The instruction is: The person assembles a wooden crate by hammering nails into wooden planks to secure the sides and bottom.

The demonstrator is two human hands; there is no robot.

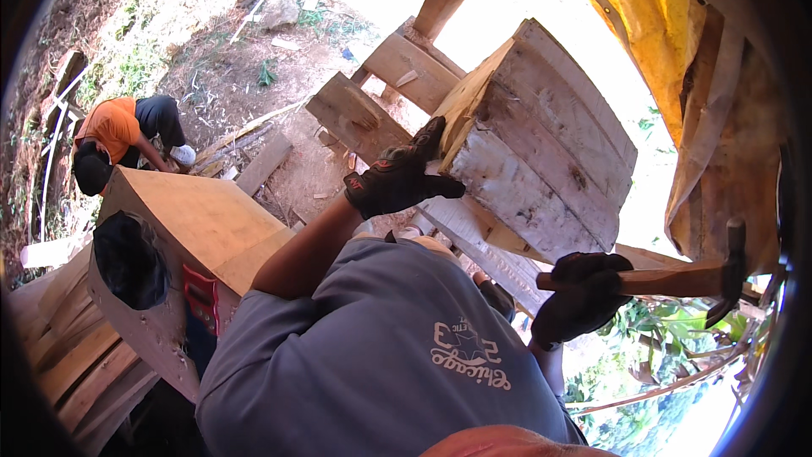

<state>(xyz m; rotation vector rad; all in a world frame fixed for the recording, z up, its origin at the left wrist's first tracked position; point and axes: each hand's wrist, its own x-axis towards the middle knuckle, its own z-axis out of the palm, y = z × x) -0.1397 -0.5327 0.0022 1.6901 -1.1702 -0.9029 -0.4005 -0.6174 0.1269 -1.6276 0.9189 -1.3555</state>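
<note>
At the wooden box point(550, 144) — L hand point(396, 176) spread, prob. steadying its edge; R hand point(582, 294) fisted round hammer point(677, 278) — any blow needs L hand clear.

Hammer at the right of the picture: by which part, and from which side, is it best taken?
Probably by the wooden handle of the hammer, from its free end at picture left: it is long, straight and nearly level, with the metal head at the opposite end. The right grip is wrapped around it near that free end.
</note>
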